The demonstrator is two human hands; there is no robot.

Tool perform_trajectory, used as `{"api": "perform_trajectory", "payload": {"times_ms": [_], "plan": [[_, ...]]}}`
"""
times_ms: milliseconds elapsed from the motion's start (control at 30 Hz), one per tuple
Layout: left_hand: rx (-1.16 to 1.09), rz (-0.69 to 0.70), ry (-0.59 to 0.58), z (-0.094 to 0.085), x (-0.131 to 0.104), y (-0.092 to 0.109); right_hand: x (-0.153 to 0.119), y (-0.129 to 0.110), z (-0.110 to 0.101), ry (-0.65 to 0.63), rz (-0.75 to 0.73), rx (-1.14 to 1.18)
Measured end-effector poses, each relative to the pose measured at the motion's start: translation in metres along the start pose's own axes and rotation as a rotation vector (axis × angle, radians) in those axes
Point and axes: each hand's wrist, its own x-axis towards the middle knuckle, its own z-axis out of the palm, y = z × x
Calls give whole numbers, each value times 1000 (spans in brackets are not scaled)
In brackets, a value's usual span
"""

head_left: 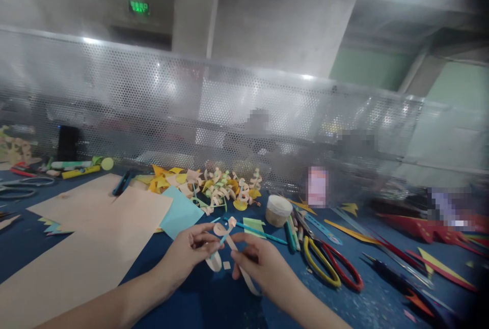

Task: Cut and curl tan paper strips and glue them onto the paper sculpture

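Note:
In the middle of the head view, my left hand (193,250) pinches a thin light-blue stick (224,238) between thumb and fingers. A pale peach paper strip (248,282) curls beside the stick and crosses it near the top, where a small folded peach piece (232,222) shows. My right hand (260,257) is closed on this strip, its lower end hanging below the fingers. Part of the strip is hidden by the hands. A small square paper scrap (226,265) lies on the blue table between them.
Peach paper sheets (114,252) and a light-blue sheet (179,212) lie at left. Behind are curled paper pieces (219,186). Right of my hands are a white-lidded jar (278,210), scissors (331,264) with yellow and red handles and a dark pen-like tool (397,278). A perforated metal screen (153,94) stands behind.

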Motion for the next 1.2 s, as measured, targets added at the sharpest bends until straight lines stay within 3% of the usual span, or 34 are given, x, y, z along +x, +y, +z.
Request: {"api": "perform_trajectory", "payload": {"times_ms": [533,967,1200], "plan": [[55,26,-40,3,0,3,-7,-5,4,-36,53,115],[69,60,-91,-1,0,-2,-5,-5,6,102,-149,-35],[45,17,18,0,1,0,-10,-10,-6,115,-135,-192]]}}
